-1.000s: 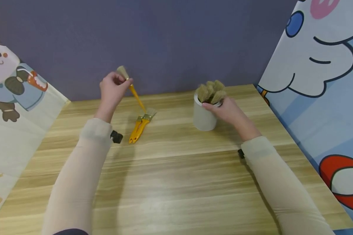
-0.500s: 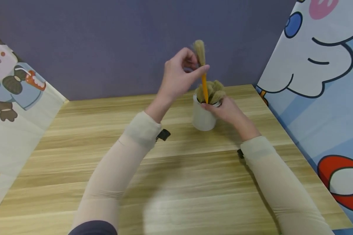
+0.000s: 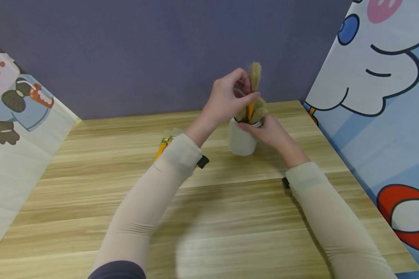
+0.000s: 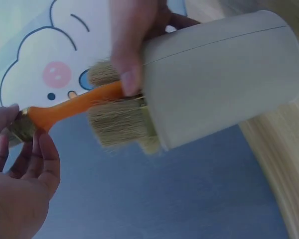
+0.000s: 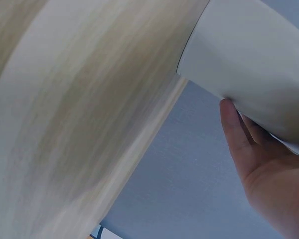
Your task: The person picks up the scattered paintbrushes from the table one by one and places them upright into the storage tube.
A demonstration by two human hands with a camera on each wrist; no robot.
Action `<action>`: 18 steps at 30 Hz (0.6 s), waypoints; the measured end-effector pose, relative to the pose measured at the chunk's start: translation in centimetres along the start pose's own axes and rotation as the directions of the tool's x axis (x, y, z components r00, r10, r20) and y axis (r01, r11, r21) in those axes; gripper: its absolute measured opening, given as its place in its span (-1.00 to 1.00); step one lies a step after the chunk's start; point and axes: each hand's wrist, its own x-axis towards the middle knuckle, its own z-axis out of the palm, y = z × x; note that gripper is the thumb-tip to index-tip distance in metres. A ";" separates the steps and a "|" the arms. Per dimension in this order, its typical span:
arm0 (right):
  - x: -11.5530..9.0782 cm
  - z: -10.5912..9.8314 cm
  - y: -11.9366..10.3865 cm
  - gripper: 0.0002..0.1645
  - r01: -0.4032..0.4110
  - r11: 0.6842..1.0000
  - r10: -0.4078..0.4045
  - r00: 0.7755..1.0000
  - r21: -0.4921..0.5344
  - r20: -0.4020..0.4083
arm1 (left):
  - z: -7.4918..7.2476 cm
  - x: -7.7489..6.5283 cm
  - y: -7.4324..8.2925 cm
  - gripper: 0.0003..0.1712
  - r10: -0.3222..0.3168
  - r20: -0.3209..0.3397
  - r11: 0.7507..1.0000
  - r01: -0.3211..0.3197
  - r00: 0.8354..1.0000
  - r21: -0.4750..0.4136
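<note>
My left hand (image 3: pixel 227 97) pinches a paintbrush (image 3: pixel 255 75) by its metal band, bristles up. Its orange handle (image 4: pixel 74 105) points down into the mouth of a white cylindrical cup (image 3: pixel 242 141); the handle's tip is hidden. Several paintbrushes stand in the cup, their tan bristles (image 4: pixel 117 124) sticking out over the rim. At the cup's right side, my right hand (image 3: pixel 277 135) grips it near the top, thumb along the front of the rim. The right wrist view shows fingers (image 5: pixel 234 122) against the cup's wall.
Two flat paintbrushes with yellow-orange handles (image 3: pixel 161 149) lie on the wooden table (image 3: pixel 90 174), partly covered by my left sleeve. A dark wall (image 3: pixel 160 58) rises behind the table. Cartoon-printed panels (image 3: pixel 387 77) flank both sides.
My left hand has carried the paintbrush from above the two lying brushes rightward to the cup, then lowered its handle into the mouth. My right hand has stayed on the cup.
</note>
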 end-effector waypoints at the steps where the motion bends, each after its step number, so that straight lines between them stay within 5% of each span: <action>1: 0.0 -0.1 0.0 0.16 0.005 1.000 -0.005 1.000 -0.002 0.004 | 0.2 -0.1 -0.2 -0.73 0.006 0.021 1.000 -0.007 1.000 0.012; 8: 0.0 0.1 0.2 0.06 0.034 0.999 -0.034 0.999 0.004 0.013 | 1.3 -0.3 -1.3 -0.73 0.112 0.096 0.987 -0.122 0.989 0.102; 14: 0.2 0.3 0.5 -0.03 0.108 0.994 -0.108 0.994 0.012 -0.009 | 1.0 0.2 -0.6 -0.75 0.282 -0.024 0.952 -0.277 0.959 0.129; 18: 0.6 0.3 0.6 -0.14 0.127 0.992 -0.127 0.992 0.004 -0.024 | 0.8 0.3 -0.1 -0.72 0.319 -0.061 0.943 -0.309 0.946 0.126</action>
